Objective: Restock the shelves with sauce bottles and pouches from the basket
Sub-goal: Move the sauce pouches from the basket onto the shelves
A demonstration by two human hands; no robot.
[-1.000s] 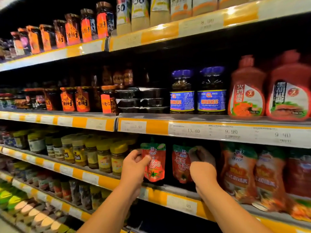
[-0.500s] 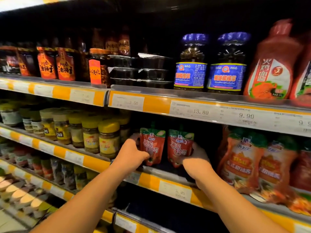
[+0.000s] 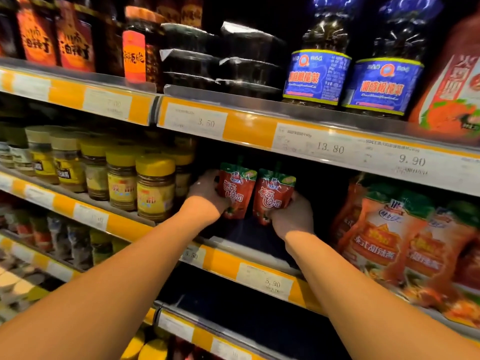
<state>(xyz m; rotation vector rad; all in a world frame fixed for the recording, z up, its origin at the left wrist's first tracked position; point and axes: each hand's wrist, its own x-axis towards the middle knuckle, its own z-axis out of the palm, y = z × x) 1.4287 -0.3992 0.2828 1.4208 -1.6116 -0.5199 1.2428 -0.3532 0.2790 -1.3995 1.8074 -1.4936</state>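
Two small red sauce pouches with green tops stand side by side deep in a dark gap on the middle shelf (image 3: 228,263). My left hand (image 3: 205,194) grips the left pouch (image 3: 237,188) from its left side. My right hand (image 3: 292,215) grips the right pouch (image 3: 272,194) at its lower right corner. Both arms reach far into the shelf. The pouches' bottoms are partly hidden by my hands. The basket is out of view.
Yellow-lidded jars (image 3: 154,187) stand just left of the gap. Large orange sauce pouches (image 3: 384,237) fill the shelf to the right. The shelf above carries blue-labelled jars (image 3: 315,76), black packets (image 3: 220,58) and a red squeeze bottle (image 3: 452,94). Price strips edge each shelf.
Both hands have pushed the two pouches further back into the shelf, and the camera has moved closer and lower.
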